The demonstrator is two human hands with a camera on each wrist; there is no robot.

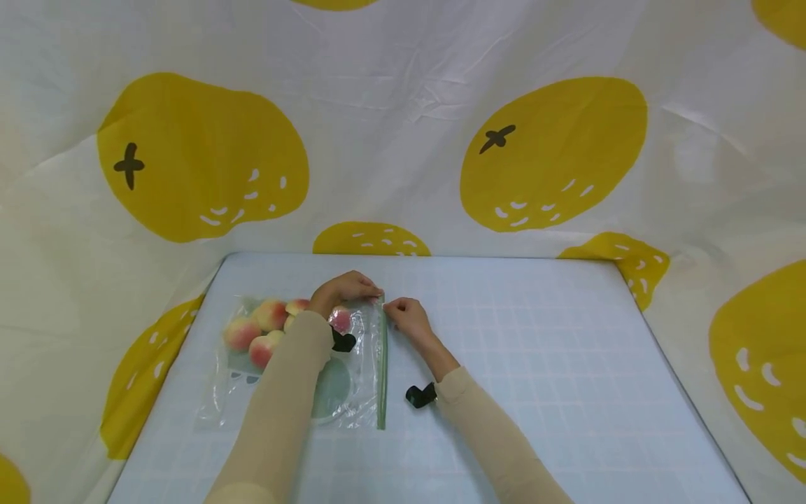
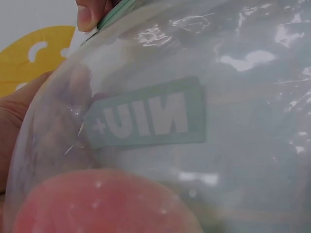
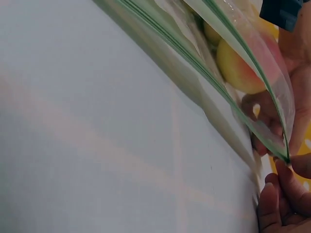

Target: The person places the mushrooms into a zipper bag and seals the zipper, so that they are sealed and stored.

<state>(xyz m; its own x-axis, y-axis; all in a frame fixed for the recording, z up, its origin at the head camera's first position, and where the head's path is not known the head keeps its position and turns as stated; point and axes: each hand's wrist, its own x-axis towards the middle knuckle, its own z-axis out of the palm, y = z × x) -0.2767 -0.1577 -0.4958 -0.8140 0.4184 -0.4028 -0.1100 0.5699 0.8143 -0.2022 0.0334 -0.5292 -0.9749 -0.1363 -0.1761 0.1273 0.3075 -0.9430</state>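
A clear zip bag (image 1: pixel 362 385) with a green zip strip (image 1: pixel 381 378) lies on the table, several peaches (image 1: pixel 241 334) inside it. My left hand (image 1: pixel 345 288) reaches over the bag and pinches its far edge near the zip's corner. At that corner, my right hand (image 1: pixel 411 318) pinches the far end of the strip between thumb and finger. In the right wrist view the bag's mouth (image 3: pixel 250 60) gapes between its two green-edged sides, with a peach (image 3: pixel 240 68) behind. The left wrist view shows a green printed label (image 2: pixel 146 116) through the plastic.
A pale blue checked cloth (image 1: pixel 535 350) covers the table. Behind and beside it hangs a white curtain (image 1: pixel 390 140) with large yellow fruit prints. Dark wrist cameras (image 1: pixel 420 396) sit on both wrists.
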